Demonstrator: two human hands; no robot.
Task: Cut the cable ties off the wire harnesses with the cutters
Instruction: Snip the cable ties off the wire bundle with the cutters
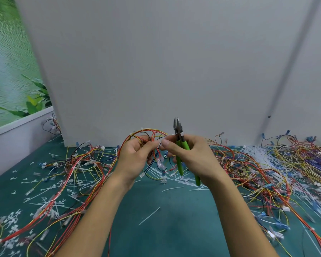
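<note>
Evidently both hands pinch, left [137, 156] gripping harness [148, 134], right [189, 154] palming cutters [180, 143] upward, perhaps freeing a tie.

Teal-green table [174, 229]: loose wire harnesses [78, 164] on the left, a denser tangled heap [285, 164] on the right, cut white cable ties [149, 216] scattered throughout; white tie bundle [256, 154] far right.
</note>
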